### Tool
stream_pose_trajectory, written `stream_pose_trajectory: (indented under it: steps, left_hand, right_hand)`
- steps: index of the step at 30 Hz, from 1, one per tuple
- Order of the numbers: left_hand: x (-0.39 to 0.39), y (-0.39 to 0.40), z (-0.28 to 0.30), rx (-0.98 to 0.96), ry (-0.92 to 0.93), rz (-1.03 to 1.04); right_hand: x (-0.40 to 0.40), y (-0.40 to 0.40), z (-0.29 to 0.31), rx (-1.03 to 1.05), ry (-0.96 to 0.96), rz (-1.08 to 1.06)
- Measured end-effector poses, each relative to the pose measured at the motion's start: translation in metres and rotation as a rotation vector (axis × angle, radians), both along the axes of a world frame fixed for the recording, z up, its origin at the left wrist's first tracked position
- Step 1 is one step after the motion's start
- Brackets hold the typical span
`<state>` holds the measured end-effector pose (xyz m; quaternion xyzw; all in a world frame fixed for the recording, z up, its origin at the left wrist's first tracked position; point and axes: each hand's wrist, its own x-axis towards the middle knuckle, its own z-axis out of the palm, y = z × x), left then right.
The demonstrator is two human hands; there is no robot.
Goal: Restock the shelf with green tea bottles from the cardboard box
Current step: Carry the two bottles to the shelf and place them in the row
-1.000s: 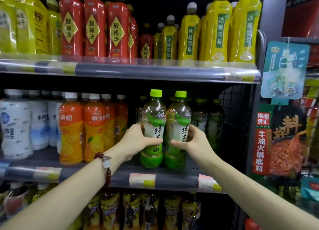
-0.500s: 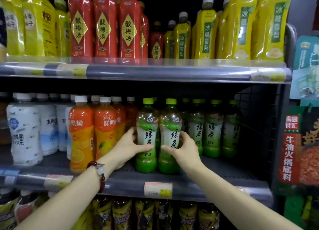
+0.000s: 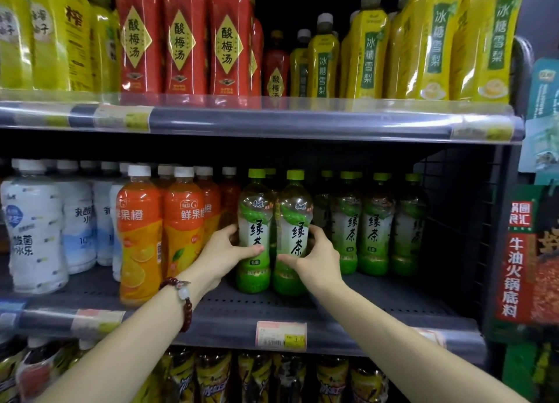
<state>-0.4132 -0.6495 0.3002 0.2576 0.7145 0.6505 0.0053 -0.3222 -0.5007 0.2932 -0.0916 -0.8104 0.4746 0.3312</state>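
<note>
Both hands clamped: left hand (image 3: 223,252) and right hand (image 3: 314,257) grip two bottles (image 3: 295,236) standing on the shelf (image 3: 348,299). Placement step; next, let go, toward six o'clock.

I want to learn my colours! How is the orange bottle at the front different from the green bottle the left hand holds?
The orange bottle has a white cap; the green bottle has a green cap. The orange bottle's wrap hides its whole body, while the green bottle is see-through near the top. Nothing holds the orange bottle, but the left hand grips the green bottle. Both stand upright on the same shelf.
</note>
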Motion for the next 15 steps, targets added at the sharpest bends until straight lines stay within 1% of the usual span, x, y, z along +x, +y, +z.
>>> stream_pose_trajectory:
  steps: [4, 8, 9, 13, 15]
  left_hand:
    - [0.000, -0.003, -0.002, -0.019, 0.025, 0.005]
    - [0.003, -0.003, -0.004, -0.068, 0.126, 0.084]
    - [0.004, -0.002, -0.004, -0.105, 0.169, 0.122]
    - [0.010, -0.002, -0.006, -0.377, 0.385, 0.313]
    - [0.016, -0.005, -0.006, -0.422, 0.418, 0.346]
  right_hand:
    - [0.001, 0.000, 0.000, 0.009, -0.004, -0.009]
    - [0.002, -0.001, 0.002, 0.022, -0.016, -0.015]
    - [0.003, -0.002, 0.002, 0.032, -0.019, -0.017]
    - [0.010, -0.007, 0.004, 0.101, -0.048, -0.042]
    - [0.013, -0.008, 0.004, 0.125, -0.074, -0.059]
